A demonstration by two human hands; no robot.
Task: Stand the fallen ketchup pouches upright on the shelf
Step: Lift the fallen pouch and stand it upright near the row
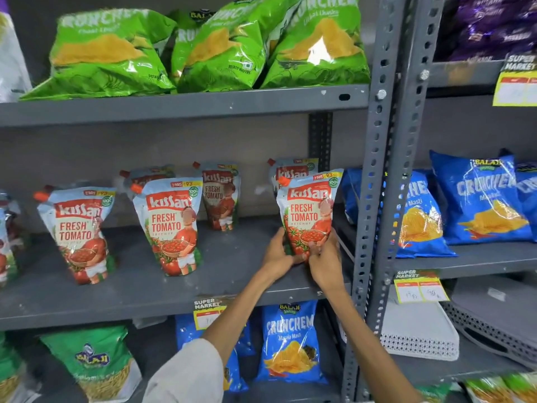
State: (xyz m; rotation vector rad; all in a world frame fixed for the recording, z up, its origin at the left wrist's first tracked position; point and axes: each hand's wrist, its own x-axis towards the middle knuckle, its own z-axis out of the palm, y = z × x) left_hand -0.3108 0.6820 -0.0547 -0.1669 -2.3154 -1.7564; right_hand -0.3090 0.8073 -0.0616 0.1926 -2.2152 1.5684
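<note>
Several Kissan tomato ketchup pouches stand on the grey middle shelf [151,289]. My left hand [277,254] and my right hand [325,260] both grip the base of the rightmost front pouch [309,210], which is upright at the shelf's right end. A second pouch [290,171] stands right behind it, mostly hidden. To the left, two front pouches stand upright, one at centre [171,225] and one further left [80,231]. Behind them are a back pouch [220,194] and another partly hidden one [145,177]. One more pouch [4,242] is cut off at the left edge.
Green Crunchem chip bags [220,45] fill the shelf above. Blue Crunchem bags sit on the right-hand rack [479,199] and on the shelf below [290,341]. A perforated grey upright post [374,184] stands just right of my hands. Price tags [207,311] hang on the shelf edge.
</note>
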